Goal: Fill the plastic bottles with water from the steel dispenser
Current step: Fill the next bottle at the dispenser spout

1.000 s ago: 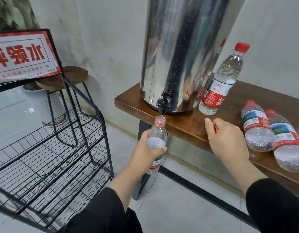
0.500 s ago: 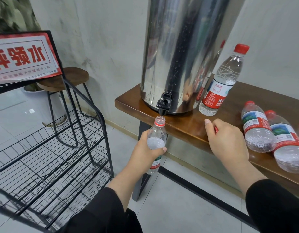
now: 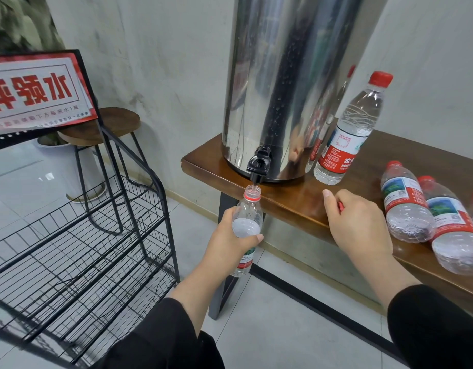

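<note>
A tall steel dispenser (image 3: 288, 83) stands on the left end of a wooden table (image 3: 296, 201), its black tap (image 3: 258, 166) over the table's edge. My left hand (image 3: 227, 243) grips an uncapped plastic bottle (image 3: 248, 211) upright, its mouth right under the tap. Water stands high in the bottle. My right hand (image 3: 357, 225) rests on the table's front edge, fingers curled round a small red cap (image 3: 341, 206). One capped bottle (image 3: 352, 129) stands upright right of the dispenser. Two capped bottles (image 3: 405, 203) (image 3: 453, 230) lie on their sides at the right.
A black wire rack (image 3: 78, 235) with a red and white sign (image 3: 35, 91) stands close on the left. Behind it are a round wooden stool (image 3: 115, 123) and a white planter (image 3: 67, 166). The floor is pale tile. A grey wall runs behind the table.
Both hands and the bottle stay in place. The view has shifted very slightly.
</note>
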`<control>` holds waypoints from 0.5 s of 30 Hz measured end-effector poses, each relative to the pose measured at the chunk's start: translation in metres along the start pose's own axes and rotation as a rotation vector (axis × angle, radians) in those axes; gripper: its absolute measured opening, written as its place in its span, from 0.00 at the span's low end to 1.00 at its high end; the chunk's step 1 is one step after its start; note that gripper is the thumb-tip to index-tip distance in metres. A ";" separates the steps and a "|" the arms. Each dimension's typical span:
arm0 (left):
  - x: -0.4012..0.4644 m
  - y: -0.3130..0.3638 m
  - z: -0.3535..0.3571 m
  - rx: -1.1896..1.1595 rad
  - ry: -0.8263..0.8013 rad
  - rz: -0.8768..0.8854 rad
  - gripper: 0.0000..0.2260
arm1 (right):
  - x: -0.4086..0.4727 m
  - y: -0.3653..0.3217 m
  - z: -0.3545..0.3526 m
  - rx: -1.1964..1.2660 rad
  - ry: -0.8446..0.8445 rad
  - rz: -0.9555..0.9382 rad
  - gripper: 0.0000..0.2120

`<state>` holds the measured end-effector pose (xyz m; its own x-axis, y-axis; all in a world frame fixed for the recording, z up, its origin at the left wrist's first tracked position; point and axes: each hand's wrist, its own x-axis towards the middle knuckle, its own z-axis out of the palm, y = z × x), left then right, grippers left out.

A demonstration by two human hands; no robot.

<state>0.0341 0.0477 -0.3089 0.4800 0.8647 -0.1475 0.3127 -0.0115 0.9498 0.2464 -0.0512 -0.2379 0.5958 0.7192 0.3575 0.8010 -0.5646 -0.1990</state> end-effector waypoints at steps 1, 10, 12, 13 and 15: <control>0.000 0.000 0.000 -0.001 0.001 0.000 0.34 | 0.000 0.000 0.000 -0.002 -0.001 -0.001 0.18; 0.000 -0.001 0.000 -0.005 0.007 0.010 0.33 | 0.001 0.002 0.003 -0.003 0.021 -0.012 0.18; 0.000 -0.001 -0.001 -0.020 0.008 0.013 0.33 | 0.001 0.002 0.003 -0.002 0.019 -0.016 0.18; 0.000 -0.001 -0.001 -0.023 0.007 0.013 0.33 | 0.001 0.002 0.003 -0.001 0.017 -0.016 0.18; 0.000 -0.002 -0.001 -0.024 0.003 0.012 0.33 | 0.001 0.002 0.003 -0.001 0.018 -0.015 0.18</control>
<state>0.0327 0.0480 -0.3101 0.4812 0.8661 -0.1353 0.2869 -0.0098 0.9579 0.2485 -0.0502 -0.2404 0.5825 0.7203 0.3766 0.8098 -0.5543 -0.1924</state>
